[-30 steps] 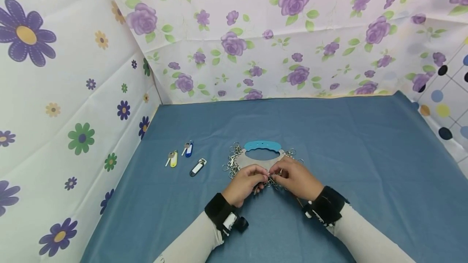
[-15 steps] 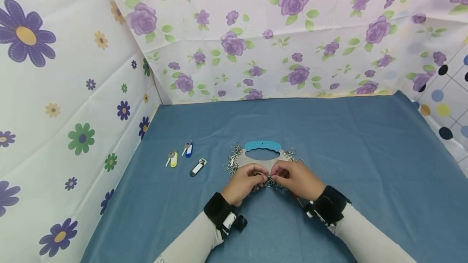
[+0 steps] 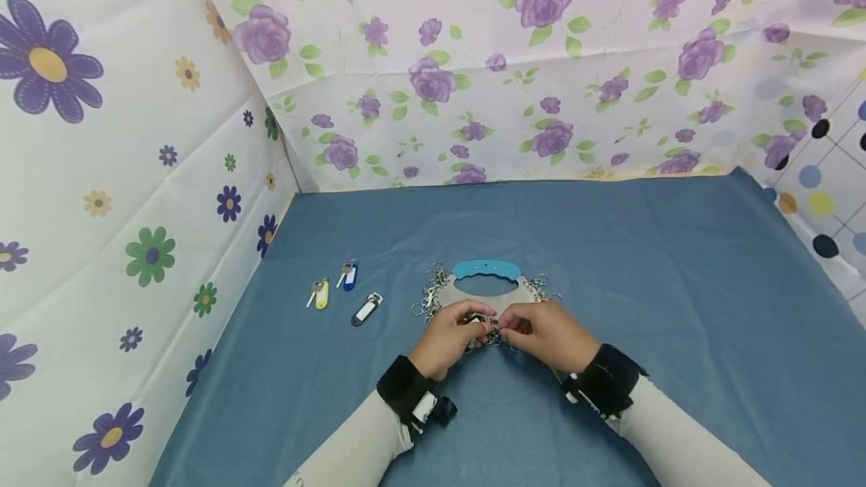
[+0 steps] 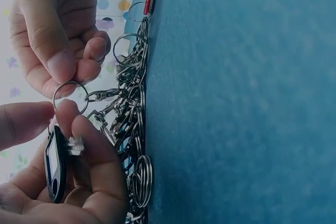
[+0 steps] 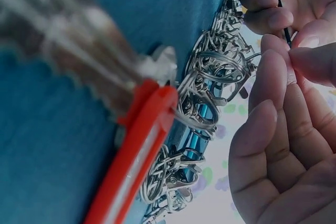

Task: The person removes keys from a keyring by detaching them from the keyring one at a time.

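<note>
The person's left hand (image 4: pixel 102 174) held a black plastic key tag with a white label (image 4: pixel 55 166) within its curled fingers, thumb and forefinger closing on the thin round silver ring (image 4: pixel 73 82) just above it, while the right hand (image 4: pixel 50 38) pinched that ring's upper edge. All this sat at the near edge of a flat pale-grey plate (image 3: pixel 501 307) fringed with silver rings and clasps (image 4: pixel 128 103) — near three small key tags (image 3: pixel 322 294), yellow, blue and black, on the blue cloth-covered surface (image 3: pixel 643 261).
</note>
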Tool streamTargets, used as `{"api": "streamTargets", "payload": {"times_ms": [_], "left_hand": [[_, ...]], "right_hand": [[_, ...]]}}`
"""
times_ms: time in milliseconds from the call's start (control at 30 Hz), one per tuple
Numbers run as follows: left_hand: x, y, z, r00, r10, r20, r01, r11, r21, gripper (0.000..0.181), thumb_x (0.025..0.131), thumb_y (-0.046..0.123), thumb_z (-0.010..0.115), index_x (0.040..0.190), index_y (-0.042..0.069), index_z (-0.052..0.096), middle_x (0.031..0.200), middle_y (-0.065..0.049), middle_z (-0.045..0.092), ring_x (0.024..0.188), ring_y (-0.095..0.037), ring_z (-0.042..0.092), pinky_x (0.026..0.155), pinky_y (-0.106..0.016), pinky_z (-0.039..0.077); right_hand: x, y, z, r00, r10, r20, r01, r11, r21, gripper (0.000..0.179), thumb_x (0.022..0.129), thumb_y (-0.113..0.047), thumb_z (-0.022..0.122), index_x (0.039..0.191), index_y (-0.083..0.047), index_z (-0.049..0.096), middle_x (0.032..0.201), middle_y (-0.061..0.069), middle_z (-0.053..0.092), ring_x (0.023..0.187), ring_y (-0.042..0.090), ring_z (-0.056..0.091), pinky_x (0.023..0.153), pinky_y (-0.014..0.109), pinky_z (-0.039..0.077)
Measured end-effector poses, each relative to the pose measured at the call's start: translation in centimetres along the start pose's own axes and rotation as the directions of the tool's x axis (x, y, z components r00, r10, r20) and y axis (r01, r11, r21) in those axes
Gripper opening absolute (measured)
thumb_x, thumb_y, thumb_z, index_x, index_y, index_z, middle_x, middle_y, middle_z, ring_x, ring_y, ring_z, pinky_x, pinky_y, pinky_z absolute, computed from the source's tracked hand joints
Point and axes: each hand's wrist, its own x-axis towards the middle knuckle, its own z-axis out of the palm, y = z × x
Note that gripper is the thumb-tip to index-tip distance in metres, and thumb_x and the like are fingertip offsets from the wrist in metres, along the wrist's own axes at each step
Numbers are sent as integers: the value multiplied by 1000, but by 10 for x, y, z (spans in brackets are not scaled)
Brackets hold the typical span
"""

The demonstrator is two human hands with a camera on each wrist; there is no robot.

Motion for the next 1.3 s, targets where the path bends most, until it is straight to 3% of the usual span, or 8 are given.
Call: {"api": "streamTargets", "payload": {"times_ms": [400,567,800,967,1300], "left_hand": [[-3,1,-2,999,33,-16,-31,992,123,28,96,10,64,123,1,67,112,-15,70,87,-14,62,79,-36,51],[-1,0,-4,1000,28,-6,-27,995,100,27,97,10,64,122,1,67,115,-16,70,88,-12,63,82,-36,53],[0,1,-6,1000,5,1,-5,998,56,25,97,10,65,120,1,66,102,-15,71,83,-15,61,76,-31,49],[0,1,-5,1000,-3,0,3,999,34,23,96,7,64,119,2,65,102,-16,70,83,-17,60,73,-30,47],[-1,0,-3,1000,28,-5,-28,995,92,20,95,6,67,114,2,70,108,-17,70,85,-12,63,76,-33,50]], "right_hand": [[2,-1,2,999,-45,13,46,995,-93,8,97,-16,68,103,-19,73,87,-13,70,76,-4,62,70,23,53],[3,0,2,998,-64,20,65,992,-107,11,97,-17,68,106,-20,73,93,-12,71,80,-3,63,73,24,54],[4,4,1,996,-93,-17,90,986,-144,14,98,-15,68,107,-23,75,100,-11,71,87,1,61,77,26,53],[4,5,0,996,-88,-24,83,986,-144,12,97,-16,69,105,-21,76,98,-10,71,84,0,61,74,25,53],[3,1,1,994,-100,-53,89,979,-181,10,96,-16,69,103,-19,75,92,-10,71,75,-4,57,70,22,52]]}}
